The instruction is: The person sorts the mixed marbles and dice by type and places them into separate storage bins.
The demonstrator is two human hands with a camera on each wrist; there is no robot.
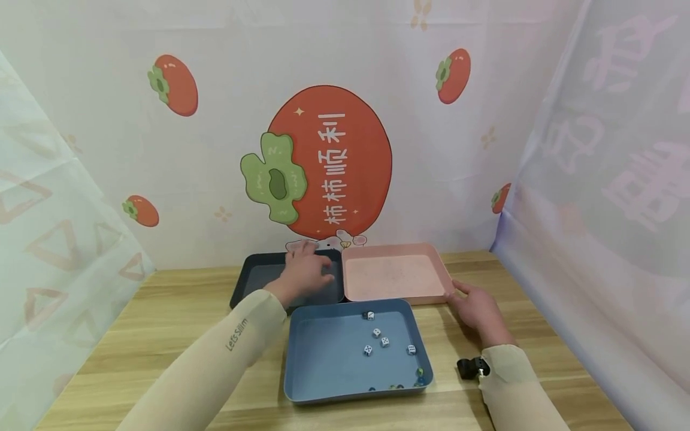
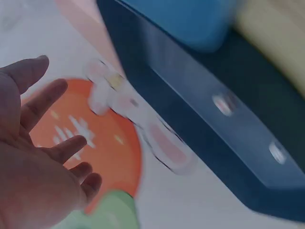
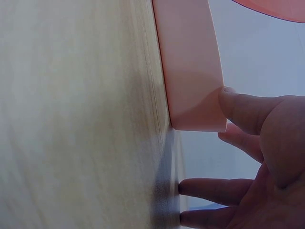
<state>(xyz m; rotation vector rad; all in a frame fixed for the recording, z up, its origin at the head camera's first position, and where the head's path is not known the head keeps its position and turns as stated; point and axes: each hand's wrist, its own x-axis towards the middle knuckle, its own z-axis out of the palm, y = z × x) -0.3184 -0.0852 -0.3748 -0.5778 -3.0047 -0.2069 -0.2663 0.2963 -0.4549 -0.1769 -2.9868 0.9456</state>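
My left hand [image 1: 306,275] is over the dark tray [image 1: 259,260], its fingers spread with nothing held; in the left wrist view the hand [image 2: 52,148] hangs beside the tray's wall [image 2: 190,124]. Two blurred white pieces [image 2: 223,105] lie inside that tray. With thumb and forefinger my right hand [image 1: 477,308] touches the near right corner of the pink tray [image 1: 443,275]. The right wrist view shows the thumb of this hand [image 3: 267,148] against the rim of the pink tray [image 3: 190,67], other fingers extended.
In front, a blue tray [image 1: 323,396] holds several white dice [image 1: 377,333] and several small glassy pieces [image 1: 420,372] near its right front corner. A small black object [image 1: 468,369] lies by the right wrist. A printed cloth [image 1: 215,149] stands behind the wooden table [image 1: 162,317].
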